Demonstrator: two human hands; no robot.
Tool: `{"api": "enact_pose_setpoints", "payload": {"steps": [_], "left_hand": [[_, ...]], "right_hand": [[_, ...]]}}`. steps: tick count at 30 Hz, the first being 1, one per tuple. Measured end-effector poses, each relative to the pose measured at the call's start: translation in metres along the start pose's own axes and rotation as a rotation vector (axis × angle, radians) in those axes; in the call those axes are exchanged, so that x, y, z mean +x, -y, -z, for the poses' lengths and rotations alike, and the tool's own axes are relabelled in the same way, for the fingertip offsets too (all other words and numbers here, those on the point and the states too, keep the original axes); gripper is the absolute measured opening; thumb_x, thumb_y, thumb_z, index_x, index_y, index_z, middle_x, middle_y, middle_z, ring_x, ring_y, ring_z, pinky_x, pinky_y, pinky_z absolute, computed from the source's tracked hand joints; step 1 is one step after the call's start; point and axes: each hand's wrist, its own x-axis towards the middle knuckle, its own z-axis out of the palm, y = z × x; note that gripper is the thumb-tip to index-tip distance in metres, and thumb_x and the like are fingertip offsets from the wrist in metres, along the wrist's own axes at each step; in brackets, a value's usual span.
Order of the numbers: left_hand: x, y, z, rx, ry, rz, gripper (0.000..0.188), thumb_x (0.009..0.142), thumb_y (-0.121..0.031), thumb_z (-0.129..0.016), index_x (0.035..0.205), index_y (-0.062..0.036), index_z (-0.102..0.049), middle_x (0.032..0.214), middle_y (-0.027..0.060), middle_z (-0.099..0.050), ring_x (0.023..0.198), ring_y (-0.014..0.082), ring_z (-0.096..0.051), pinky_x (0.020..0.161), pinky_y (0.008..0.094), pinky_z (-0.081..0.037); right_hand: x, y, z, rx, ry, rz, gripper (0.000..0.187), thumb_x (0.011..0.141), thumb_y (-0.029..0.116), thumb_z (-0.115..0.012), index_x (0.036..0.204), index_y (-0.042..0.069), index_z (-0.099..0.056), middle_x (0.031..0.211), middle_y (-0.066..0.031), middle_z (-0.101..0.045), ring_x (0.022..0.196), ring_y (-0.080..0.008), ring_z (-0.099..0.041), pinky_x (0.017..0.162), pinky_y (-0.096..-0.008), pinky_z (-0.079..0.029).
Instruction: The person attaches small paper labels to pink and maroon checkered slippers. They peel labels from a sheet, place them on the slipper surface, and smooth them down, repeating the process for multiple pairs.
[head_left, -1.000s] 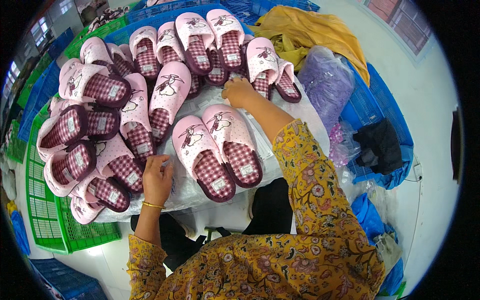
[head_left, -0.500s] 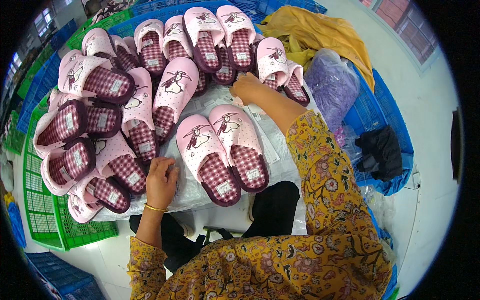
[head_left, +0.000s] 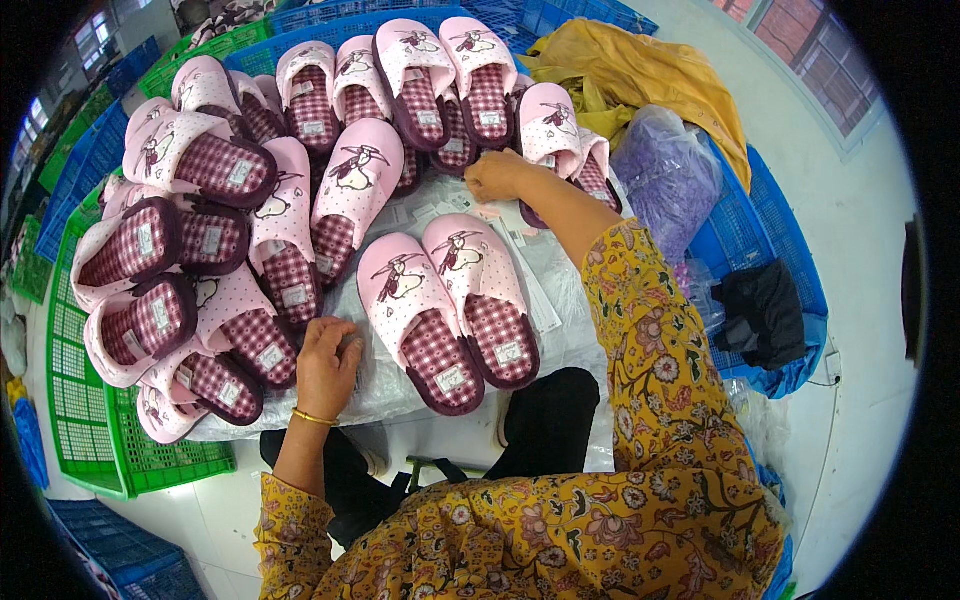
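Note:
A pair of pale pink slippers with a dark cartoon print and plum checked insoles lies side by side in front of me. Past their toes, my right hand reaches down among papers and small labels, its fingers drawn together. Whatever they pinch is hidden. My left hand, loosely bent with thumb and forefinger apart, holds nothing over the clear plastic left of the pair. Beside it lies another slipper. A single slipper leans toward the far side of the pile.
More matching slippers are heaped along the left and far sides. A green crate stands at left, a blue crate at right. Near the blue one are a purple-filled plastic bag, yellow cloth and black cloth.
My right hand has shifted slightly, its fingers more drawn in over the papers. The left hand stays nearly still. The slippers keep their places; the whole view has tilted a little.

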Motion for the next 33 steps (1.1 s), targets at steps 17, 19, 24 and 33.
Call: {"api": "enact_pose_setpoints", "payload": {"steps": [17,19,24,33], "left_hand": [[-0.004,0.006,-0.005,-0.002,-0.043,-0.032,0.015,0.081,-0.001,-0.068,0.096,-0.0007,-0.066,0.097,0.0129,-0.061,0.084,0.0273,-0.062,0.074,0.0334,-0.050],[-0.005,0.005,-0.005,-0.003,-0.047,-0.029,0.015,0.080,-0.001,-0.068,0.095,-0.0007,-0.066,0.097,0.0129,-0.061,0.085,0.0274,-0.062,0.074,0.0335,-0.050],[-0.005,0.006,-0.006,0.003,-0.060,-0.050,0.016,0.079,-0.002,-0.070,0.095,-0.0009,-0.066,0.098,0.0142,-0.062,0.079,0.0276,-0.064,0.069,0.0340,-0.052],[-0.005,0.008,-0.008,0.018,-0.074,-0.091,0.014,0.080,-0.001,-0.069,0.094,-0.0009,-0.067,0.097,0.0137,-0.062,0.078,0.0266,-0.063,0.069,0.0328,-0.052]], "right_hand": [[-0.017,0.030,0.020,-0.371,0.070,0.060,0.034,0.067,0.022,-0.078,0.100,0.023,-0.070,0.113,-0.0027,-0.061,0.109,-0.0273,-0.057,0.086,-0.0451,-0.042],[-0.013,0.023,0.014,-0.264,0.028,0.068,0.028,0.067,0.021,-0.076,0.094,0.023,-0.070,0.106,-0.0021,-0.064,0.105,-0.0262,-0.059,0.086,-0.0450,-0.041],[-0.006,0.006,0.009,0.163,-0.260,0.120,0.008,0.071,0.022,-0.072,0.079,0.020,-0.070,0.084,-0.0021,-0.070,0.084,-0.0247,-0.067,0.076,-0.0422,-0.050],[0.001,0.000,0.000,0.544,-0.439,0.133,0.017,0.075,0.026,-0.078,0.083,0.012,-0.071,0.082,-0.0056,-0.071,0.076,-0.0230,-0.068,0.070,-0.0360,-0.052]]}}
